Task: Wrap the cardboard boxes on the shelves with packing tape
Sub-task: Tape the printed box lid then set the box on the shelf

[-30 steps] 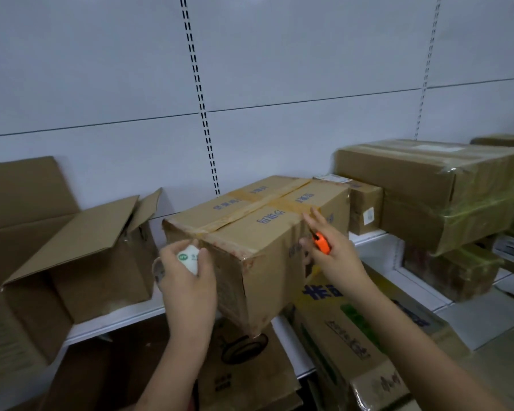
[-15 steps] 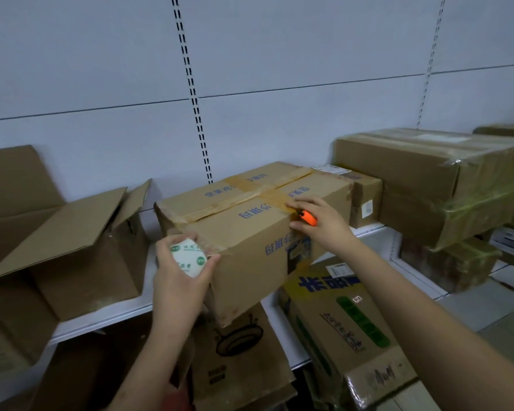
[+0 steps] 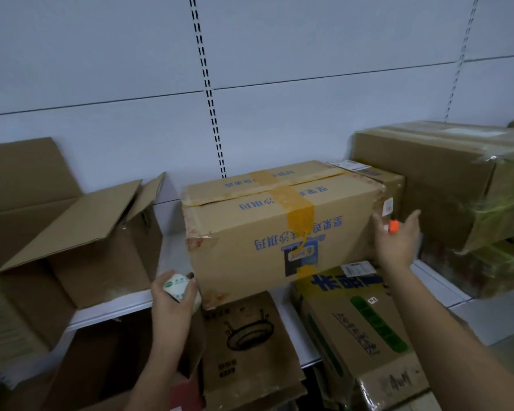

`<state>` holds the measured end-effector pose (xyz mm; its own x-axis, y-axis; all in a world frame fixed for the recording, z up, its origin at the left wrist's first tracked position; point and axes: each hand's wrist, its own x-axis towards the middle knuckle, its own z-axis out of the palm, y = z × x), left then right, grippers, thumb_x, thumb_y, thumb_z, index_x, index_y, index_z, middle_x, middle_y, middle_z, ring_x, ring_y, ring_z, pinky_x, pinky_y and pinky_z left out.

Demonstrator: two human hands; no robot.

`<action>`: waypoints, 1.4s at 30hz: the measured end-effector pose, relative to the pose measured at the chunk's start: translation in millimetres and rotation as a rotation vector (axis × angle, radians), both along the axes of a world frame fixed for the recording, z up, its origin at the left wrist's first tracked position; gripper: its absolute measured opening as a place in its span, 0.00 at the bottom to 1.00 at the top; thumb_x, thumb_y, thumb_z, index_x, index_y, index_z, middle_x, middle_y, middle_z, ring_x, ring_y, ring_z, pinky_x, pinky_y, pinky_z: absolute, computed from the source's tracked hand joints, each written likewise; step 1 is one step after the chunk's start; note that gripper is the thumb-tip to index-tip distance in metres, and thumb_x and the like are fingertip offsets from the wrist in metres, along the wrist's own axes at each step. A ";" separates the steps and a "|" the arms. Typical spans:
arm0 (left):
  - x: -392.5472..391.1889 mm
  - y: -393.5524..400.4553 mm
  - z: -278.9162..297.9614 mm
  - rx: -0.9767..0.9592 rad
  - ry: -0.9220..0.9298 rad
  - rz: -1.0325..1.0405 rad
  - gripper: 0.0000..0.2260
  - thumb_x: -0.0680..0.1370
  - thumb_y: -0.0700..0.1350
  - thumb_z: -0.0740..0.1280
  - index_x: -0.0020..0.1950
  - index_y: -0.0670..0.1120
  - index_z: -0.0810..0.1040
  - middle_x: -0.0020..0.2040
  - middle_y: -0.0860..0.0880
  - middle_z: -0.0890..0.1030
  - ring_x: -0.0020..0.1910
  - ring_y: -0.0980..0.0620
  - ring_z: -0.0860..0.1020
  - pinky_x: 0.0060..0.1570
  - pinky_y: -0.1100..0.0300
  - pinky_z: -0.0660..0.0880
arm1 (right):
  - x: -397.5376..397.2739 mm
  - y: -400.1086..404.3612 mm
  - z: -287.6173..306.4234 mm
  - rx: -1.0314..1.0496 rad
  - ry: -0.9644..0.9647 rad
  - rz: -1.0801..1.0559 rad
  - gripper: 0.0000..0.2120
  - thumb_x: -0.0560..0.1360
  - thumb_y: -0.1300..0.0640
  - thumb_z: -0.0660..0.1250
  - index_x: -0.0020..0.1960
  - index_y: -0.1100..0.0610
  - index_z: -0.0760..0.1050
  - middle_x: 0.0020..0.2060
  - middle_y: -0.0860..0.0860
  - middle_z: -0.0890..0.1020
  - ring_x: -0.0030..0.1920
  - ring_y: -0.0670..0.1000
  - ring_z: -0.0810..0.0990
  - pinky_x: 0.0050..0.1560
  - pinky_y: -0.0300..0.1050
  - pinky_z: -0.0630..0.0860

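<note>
A closed cardboard box [image 3: 258,232] with blue print and a yellowish tape band [image 3: 300,212] sits on the white shelf [image 3: 172,253], its long side facing me. My left hand [image 3: 172,301] grips a white tape roll [image 3: 178,287] beside the box's lower left corner. My right hand [image 3: 398,238] is at the box's right end with fingers spread, and a small orange cutter [image 3: 393,226] sits between the thumb and fingers. Whether the palm touches the box I cannot tell.
An open empty box [image 3: 80,241] stands on the left of the shelf. A large film-wrapped box [image 3: 445,179] sits at the right, a small box [image 3: 389,185] behind the main one. Printed cartons [image 3: 362,327] and flattened cardboard [image 3: 247,345] fill the space below.
The box has turned so its long side faces me. My right hand slid from the top tape band to the right end. My left hand dropped to the lower left corner with the roll.
</note>
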<state>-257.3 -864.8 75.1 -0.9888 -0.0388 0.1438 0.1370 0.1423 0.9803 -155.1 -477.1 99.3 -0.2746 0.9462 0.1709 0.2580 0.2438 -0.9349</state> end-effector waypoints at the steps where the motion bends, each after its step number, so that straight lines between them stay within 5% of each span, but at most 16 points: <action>1: 1.4 1.5 -5.2 0.003 -0.019 -0.005 0.22 0.78 0.43 0.71 0.66 0.55 0.65 0.63 0.43 0.73 0.54 0.48 0.76 0.51 0.49 0.77 | -0.8 8.3 -9.2 -0.144 0.020 0.050 0.41 0.77 0.37 0.65 0.80 0.56 0.54 0.74 0.58 0.67 0.71 0.61 0.68 0.67 0.58 0.69; 4: 11.6 4.8 -8.4 -0.010 -0.039 -0.012 0.26 0.77 0.38 0.70 0.69 0.55 0.63 0.67 0.44 0.64 0.53 0.49 0.73 0.47 0.54 0.75 | 5.4 10.5 -27.6 -0.444 0.063 0.309 0.32 0.70 0.30 0.64 0.56 0.57 0.71 0.44 0.54 0.78 0.42 0.57 0.77 0.44 0.52 0.76; 7: 12.8 -2.9 9.5 0.005 0.077 -0.018 0.27 0.76 0.35 0.69 0.68 0.54 0.63 0.70 0.46 0.63 0.59 0.47 0.71 0.53 0.51 0.74 | 18.6 6.1 -19.2 -0.370 0.129 0.344 0.27 0.72 0.33 0.67 0.52 0.57 0.76 0.38 0.53 0.79 0.39 0.55 0.78 0.43 0.52 0.77; 10: 2.7 -16.5 51.2 0.080 0.214 -0.053 0.27 0.76 0.34 0.68 0.65 0.59 0.64 0.68 0.44 0.69 0.63 0.43 0.74 0.60 0.43 0.74 | 38.1 9.8 19.4 -0.362 0.276 0.362 0.26 0.73 0.35 0.68 0.50 0.59 0.76 0.26 0.49 0.66 0.26 0.48 0.65 0.30 0.44 0.64; 14: -9.4 -22.4 117.7 0.302 0.329 -0.094 0.28 0.76 0.35 0.68 0.67 0.60 0.63 0.67 0.42 0.72 0.62 0.45 0.76 0.58 0.52 0.76 | 51.1 3.6 83.7 -0.298 0.583 0.494 0.29 0.69 0.36 0.72 0.61 0.55 0.77 0.26 0.43 0.68 0.24 0.43 0.62 0.24 0.36 0.61; 17: -14.8 -23.2 144.1 0.278 0.416 -0.098 0.30 0.77 0.32 0.67 0.73 0.50 0.59 0.70 0.42 0.69 0.58 0.54 0.77 0.49 0.65 0.75 | 51.9 -3.0 109.6 -0.267 0.676 0.595 0.30 0.66 0.40 0.76 0.64 0.50 0.78 0.31 0.46 0.69 0.26 0.44 0.61 0.25 0.36 0.61; 21: -16.1 -21.6 147.8 0.259 0.430 -0.110 0.33 0.77 0.31 0.68 0.76 0.50 0.56 0.66 0.45 0.72 0.58 0.55 0.78 0.45 0.68 0.77 | 48.3 -9.8 110.6 -0.242 0.747 0.643 0.35 0.65 0.48 0.76 0.71 0.50 0.73 0.31 0.48 0.72 0.25 0.43 0.63 0.24 0.35 0.63; 23: -18.1 -20.2 148.1 0.209 0.428 -0.095 0.35 0.77 0.33 0.69 0.75 0.53 0.55 0.66 0.46 0.69 0.57 0.55 0.77 0.45 0.68 0.79 | 42.3 -12.7 110.1 -0.159 0.678 0.654 0.33 0.71 0.54 0.74 0.74 0.47 0.68 0.45 0.48 0.83 0.30 0.42 0.71 0.29 0.37 0.71; 25: -20.8 -16.7 151.1 0.103 0.454 -0.056 0.36 0.76 0.34 0.71 0.74 0.55 0.55 0.68 0.47 0.63 0.56 0.55 0.76 0.47 0.67 0.79 | 33.7 -13.4 114.1 -0.029 0.501 0.577 0.31 0.76 0.57 0.71 0.75 0.44 0.66 0.59 0.47 0.82 0.50 0.49 0.82 0.48 0.48 0.80; 28: -23.0 -5.0 151.2 -0.066 0.476 -0.022 0.35 0.77 0.38 0.71 0.76 0.50 0.54 0.63 0.51 0.65 0.52 0.61 0.75 0.43 0.73 0.73 | 21.2 -16.8 120.6 0.225 0.118 0.406 0.38 0.76 0.48 0.71 0.79 0.42 0.53 0.71 0.49 0.73 0.70 0.55 0.72 0.68 0.56 0.71; 30: -22.9 2.6 145.4 -0.145 0.466 0.022 0.36 0.76 0.43 0.73 0.77 0.46 0.55 0.62 0.48 0.71 0.57 0.50 0.77 0.48 0.65 0.72 | 13.8 -22.2 113.1 0.235 -0.108 0.296 0.40 0.75 0.36 0.67 0.80 0.46 0.55 0.71 0.53 0.73 0.69 0.60 0.72 0.65 0.58 0.71; 32: -22.8 6.6 136.5 -0.231 0.444 0.096 0.37 0.76 0.49 0.73 0.78 0.45 0.55 0.61 0.42 0.78 0.55 0.42 0.79 0.47 0.56 0.73 | 10.3 -25.4 97.1 0.135 -0.242 0.202 0.40 0.71 0.25 0.58 0.69 0.54 0.72 0.60 0.59 0.80 0.59 0.63 0.78 0.55 0.56 0.75; 34: -22.9 6.5 127.7 -0.335 0.439 0.158 0.38 0.76 0.53 0.72 0.78 0.46 0.54 0.55 0.40 0.81 0.47 0.40 0.80 0.39 0.53 0.74 | 13.0 -28.4 82.1 0.106 -0.286 0.140 0.42 0.69 0.21 0.52 0.53 0.58 0.76 0.47 0.58 0.80 0.47 0.61 0.78 0.43 0.50 0.74; 37: -19.9 3.4 121.8 -0.435 0.450 0.134 0.40 0.75 0.54 0.73 0.78 0.45 0.54 0.53 0.40 0.81 0.40 0.42 0.79 0.32 0.57 0.71 | 22.9 -29.9 71.0 0.074 -0.293 0.099 0.40 0.70 0.22 0.53 0.49 0.60 0.76 0.41 0.56 0.77 0.39 0.56 0.74 0.33 0.45 0.66; 39: -17.6 3.3 123.9 -0.378 0.438 0.089 0.41 0.74 0.52 0.74 0.78 0.43 0.54 0.60 0.39 0.78 0.52 0.39 0.80 0.41 0.56 0.73 | 29.4 -29.0 68.9 0.045 -0.260 0.099 0.39 0.70 0.23 0.56 0.44 0.61 0.75 0.39 0.56 0.78 0.36 0.54 0.74 0.31 0.44 0.66; 42: -15.6 5.4 147.0 -0.213 0.438 0.048 0.40 0.74 0.49 0.75 0.77 0.44 0.54 0.63 0.47 0.68 0.60 0.49 0.72 0.53 0.58 0.68 | 35.9 -22.9 91.7 0.100 -0.130 0.084 0.37 0.67 0.22 0.57 0.40 0.59 0.73 0.38 0.56 0.79 0.37 0.56 0.77 0.36 0.47 0.72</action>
